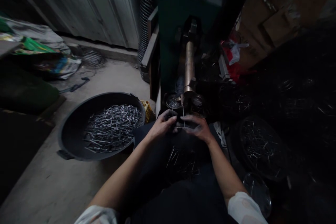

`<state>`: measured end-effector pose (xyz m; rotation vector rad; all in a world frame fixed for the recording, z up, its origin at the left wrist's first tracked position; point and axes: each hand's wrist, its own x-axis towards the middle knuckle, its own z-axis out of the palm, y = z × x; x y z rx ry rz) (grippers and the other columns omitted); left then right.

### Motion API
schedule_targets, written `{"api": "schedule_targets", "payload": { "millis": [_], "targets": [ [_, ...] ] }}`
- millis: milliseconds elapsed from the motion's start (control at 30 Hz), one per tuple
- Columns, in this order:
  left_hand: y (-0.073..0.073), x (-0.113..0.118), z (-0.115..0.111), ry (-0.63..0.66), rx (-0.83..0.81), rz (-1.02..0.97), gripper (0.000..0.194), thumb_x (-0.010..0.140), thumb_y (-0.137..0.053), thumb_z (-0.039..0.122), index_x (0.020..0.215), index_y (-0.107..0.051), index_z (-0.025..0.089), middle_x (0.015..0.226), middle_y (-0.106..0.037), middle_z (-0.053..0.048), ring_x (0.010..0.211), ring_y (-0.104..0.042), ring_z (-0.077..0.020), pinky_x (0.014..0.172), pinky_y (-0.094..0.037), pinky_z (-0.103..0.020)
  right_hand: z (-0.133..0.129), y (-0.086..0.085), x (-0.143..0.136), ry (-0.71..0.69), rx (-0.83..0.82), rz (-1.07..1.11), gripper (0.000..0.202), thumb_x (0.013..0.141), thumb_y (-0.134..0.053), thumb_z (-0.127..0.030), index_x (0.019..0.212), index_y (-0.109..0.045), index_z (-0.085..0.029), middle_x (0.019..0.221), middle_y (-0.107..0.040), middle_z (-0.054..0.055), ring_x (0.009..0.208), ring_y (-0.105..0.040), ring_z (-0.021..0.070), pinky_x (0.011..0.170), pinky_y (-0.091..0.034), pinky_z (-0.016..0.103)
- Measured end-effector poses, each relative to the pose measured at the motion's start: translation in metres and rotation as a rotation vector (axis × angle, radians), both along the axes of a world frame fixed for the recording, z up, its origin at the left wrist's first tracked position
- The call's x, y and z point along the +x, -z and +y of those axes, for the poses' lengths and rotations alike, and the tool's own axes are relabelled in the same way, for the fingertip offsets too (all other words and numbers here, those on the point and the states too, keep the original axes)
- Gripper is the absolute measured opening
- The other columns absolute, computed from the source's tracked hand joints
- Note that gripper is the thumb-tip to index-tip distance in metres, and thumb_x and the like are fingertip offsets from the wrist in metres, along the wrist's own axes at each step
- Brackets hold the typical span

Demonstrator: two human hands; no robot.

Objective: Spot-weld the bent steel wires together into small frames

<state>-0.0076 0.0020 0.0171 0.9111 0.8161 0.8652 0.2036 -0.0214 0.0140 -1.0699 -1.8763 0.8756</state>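
Both my hands are closed on a thin bent metal wire piece point(184, 119), squarish in outline. My left hand point(165, 123) pinches its left side, thumb towards the right. Opposite it, my right hand point(196, 126) grips the right side with its fingers pointing left. The wire's upper ends reach the tip of a brass-coloured machine arm point(189, 64); whether they touch it I cannot tell. Just left of the tip is a small round dish point(173, 100) of tiny metal bits. Loose metal wires point(181, 161) lie on the dark cloth over my lap.
To the left, a wide black tub point(63, 129) holds many metal wire pieces. A dark round container point(258, 147) with more wires stands at the right, near a clear plastic lid or bowl point(257, 194). Behind are a green machine body point(169, 24) and a wire coil point(145, 24).
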Motion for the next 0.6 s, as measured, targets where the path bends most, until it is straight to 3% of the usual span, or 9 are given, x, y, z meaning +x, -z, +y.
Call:
{"api": "schedule_targets", "payload": {
  "millis": [400,467,600],
  "targets": [
    [0.009,0.001,0.008,0.026,-0.02,-0.075,0.041,0.08,-0.076,0.042,0.105,-0.057,0.018,0.068,-0.067,0.0,0.052,-0.06,-0.0121,0.05,-0.048,-0.022,0.003,0.0,-0.007,0.037,-0.025,0.016,0.032,0.084,-0.076,-0.033,0.115,-0.073,-0.027,0.115,-0.075,0.004,0.107,-0.07,0.0218,0.1,-0.053,0.037],
    [0.006,0.001,0.015,-0.021,0.01,-0.037,0.038,0.079,-0.077,0.041,0.103,-0.059,0.017,0.071,-0.067,0.0,0.055,-0.061,-0.0111,0.053,-0.05,-0.022,0.007,0.003,-0.008,0.121,-0.042,0.039,0.032,0.083,-0.078,-0.037,0.112,-0.072,-0.026,0.107,-0.075,0.004,0.101,-0.07,0.0214,0.095,-0.054,0.036],
    [0.0,0.002,0.042,-0.058,0.045,0.017,0.036,0.077,-0.077,0.039,0.099,-0.059,0.017,0.067,-0.063,0.002,0.052,-0.058,-0.0101,0.05,-0.047,-0.021,0.026,0.008,-0.006,0.306,-0.073,0.074,0.027,0.079,-0.079,-0.045,0.085,-0.07,-0.021,0.08,-0.069,0.001,0.077,-0.064,0.0186,0.079,-0.053,0.032]
  ]
}}
